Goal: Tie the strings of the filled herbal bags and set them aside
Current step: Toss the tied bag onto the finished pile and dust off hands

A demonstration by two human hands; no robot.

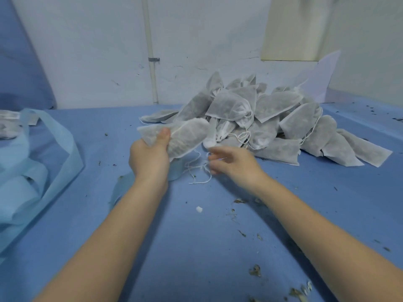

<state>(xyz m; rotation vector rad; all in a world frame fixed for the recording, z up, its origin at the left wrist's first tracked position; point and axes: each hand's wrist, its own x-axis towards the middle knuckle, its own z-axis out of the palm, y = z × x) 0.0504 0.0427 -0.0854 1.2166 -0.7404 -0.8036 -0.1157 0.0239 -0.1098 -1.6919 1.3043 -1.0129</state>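
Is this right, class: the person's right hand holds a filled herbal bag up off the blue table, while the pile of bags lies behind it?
Not quite. The head view shows the left hand holding the filled herbal bag, not the right. The right hand is blurred, down at the loose strings. The rest stands: blue table, pile of bags behind.

the pile of filled bags (268, 125) lies on the table (196, 247) at the far right, close before the wall (98, 51), and a pipe (151, 51) runs up that wall left of the pile. the left hand (150, 155) holds one bag (174, 136) just left of the pile, above the table, its strings (197, 168) trailing down between it and the right hand (231, 162), which is in front of the pile. folded cloth (32, 166) lies at the table's left edge, and loose herb scraps (255, 270) lie on the near right.
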